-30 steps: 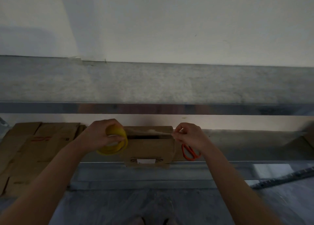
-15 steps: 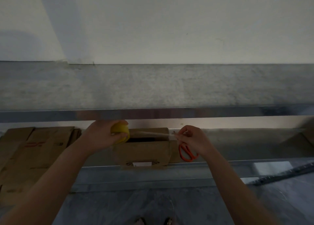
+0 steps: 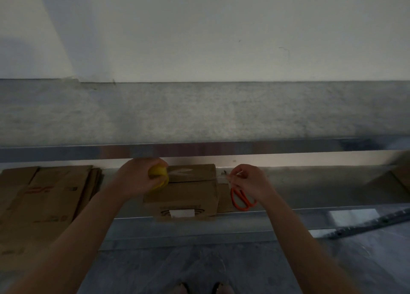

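Dim, soft frame. The bottom edge cuts off two feet (image 3: pixel 200 288), toes only, on the grey floor (image 3: pixel 277 271). Both forearms come in from the lower corners, elbows out of frame. The metal shelf lip (image 3: pixel 288 211) runs across. To the right are a white block (image 3: pixel 352 216) and a dark strip (image 3: pixel 368 223), both blurred, type not readable. The cardboard box (image 3: pixel 184 193) stands at the shelf's front edge, centre, between the hands. Its near face has a white label with illegible print. The left hand (image 3: pixel 137 178) is at the box's top left corner, fingers curled tight around the yellow tape roll (image 3: pixel 158 173). Most of the roll is hidden inside the grip, and it sits against the box top. A clear tape strip (image 3: pixel 195 174) runs from the roll across the box top to the right. It is faint and its edges are hard to trace. The right hand (image 3: pixel 248 182) is just past the box's right edge, thumb and fingertips pressed together on the strip's free end, other fingers bent. Orange scissors (image 3: pixel 243 199) are under that hand, blades hidden. Cannot tell whether they hang from it or lie on the shelf. Flattened cardboard (image 3: pixel 44 196) is stacked at left, cut off by the frame. Above is the upper shelf (image 3: pixel 199 116), then the pale wall (image 3: pixel 221 27).
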Available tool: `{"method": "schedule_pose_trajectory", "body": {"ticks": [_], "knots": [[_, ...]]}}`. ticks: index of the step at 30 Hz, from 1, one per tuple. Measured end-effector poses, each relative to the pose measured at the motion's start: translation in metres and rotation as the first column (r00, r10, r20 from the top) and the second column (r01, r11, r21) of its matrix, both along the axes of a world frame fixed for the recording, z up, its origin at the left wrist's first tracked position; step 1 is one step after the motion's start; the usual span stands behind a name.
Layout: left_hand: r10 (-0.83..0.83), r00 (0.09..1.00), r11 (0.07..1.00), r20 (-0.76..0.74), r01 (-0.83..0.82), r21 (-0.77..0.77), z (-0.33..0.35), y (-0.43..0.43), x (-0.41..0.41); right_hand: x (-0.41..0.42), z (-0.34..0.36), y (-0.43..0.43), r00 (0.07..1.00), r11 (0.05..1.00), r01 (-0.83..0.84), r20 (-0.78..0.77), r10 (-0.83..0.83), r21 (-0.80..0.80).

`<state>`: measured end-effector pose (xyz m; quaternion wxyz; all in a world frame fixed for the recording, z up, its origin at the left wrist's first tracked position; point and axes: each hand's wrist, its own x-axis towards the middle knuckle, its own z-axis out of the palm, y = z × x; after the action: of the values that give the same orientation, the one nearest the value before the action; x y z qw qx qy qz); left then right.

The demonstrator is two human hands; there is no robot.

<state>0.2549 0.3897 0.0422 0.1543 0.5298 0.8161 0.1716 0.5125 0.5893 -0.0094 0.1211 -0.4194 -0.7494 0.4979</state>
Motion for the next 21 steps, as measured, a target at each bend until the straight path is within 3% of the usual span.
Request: {"method": "schedule_pose_trajectory", "body": {"ticks": [2, 6, 11, 21], "knots": [[0.004, 0.999, 0.999, -0.033, -0.005, -0.034, -0.001, 0.005, 0.001, -0.001, -0.006, 0.005, 1.0, 0.999, 0.024, -0.01, -0.025, -0.033], [0.003, 0.994, 0.995, -0.106, -0.013, -0.097, -0.005, 0.012, 0.003, -0.005, -0.03, 0.009, 0.999, 0.968, 0.018, -0.038, -0.028, -0.25], [0.0, 0.993, 0.988, -0.119, -0.019, -0.155, -0.007, 0.013, 0.002, -0.014, -0.063, 0.0, 0.975, 0.85, 0.112, -0.106, -0.193, -0.515], [0.056, 0.994, 0.987, -0.094, -0.07, -0.145, -0.003, 0.014, 0.011, -0.026, -0.087, -0.028, 0.916, 0.837, 0.196, -0.21, -0.343, -0.511]]}}
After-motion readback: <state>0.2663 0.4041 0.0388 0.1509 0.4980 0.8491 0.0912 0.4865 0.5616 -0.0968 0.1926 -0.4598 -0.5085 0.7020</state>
